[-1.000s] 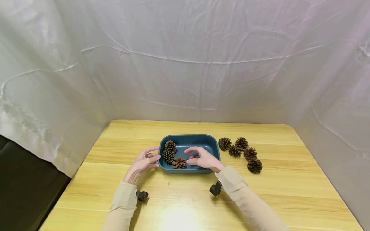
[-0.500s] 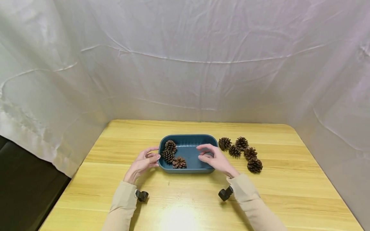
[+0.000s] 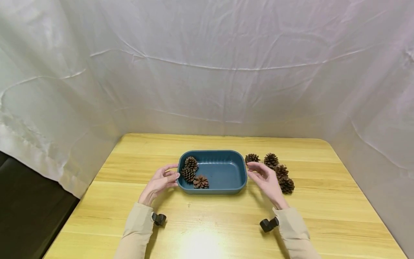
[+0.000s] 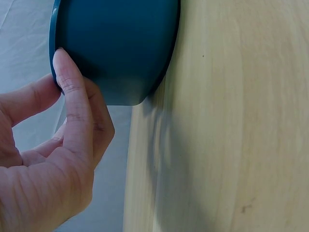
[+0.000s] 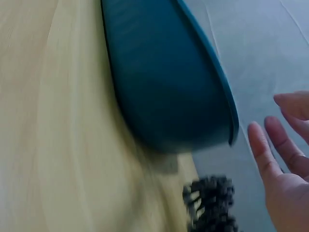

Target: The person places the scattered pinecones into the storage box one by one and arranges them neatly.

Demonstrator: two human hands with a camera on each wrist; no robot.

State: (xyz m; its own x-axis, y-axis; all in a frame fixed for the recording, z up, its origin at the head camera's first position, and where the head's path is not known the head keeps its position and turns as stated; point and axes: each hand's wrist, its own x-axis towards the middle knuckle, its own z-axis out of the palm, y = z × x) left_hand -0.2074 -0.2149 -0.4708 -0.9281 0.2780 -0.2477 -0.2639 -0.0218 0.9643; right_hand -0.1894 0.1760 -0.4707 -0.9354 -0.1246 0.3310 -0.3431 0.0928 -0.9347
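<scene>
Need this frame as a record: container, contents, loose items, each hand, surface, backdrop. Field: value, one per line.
container: blue open-topped container
contents: three pine cones, grouped at its left end
loose_items: other pine cones, right of the container; at least four visible, some partly behind the right hand
left_hand: left hand grips the rim at the container's left end
right_hand: just off the container's right end, fingers loosely bent, holding nothing
surface: light wooden table
backdrop: pale hanging sheet
</scene>
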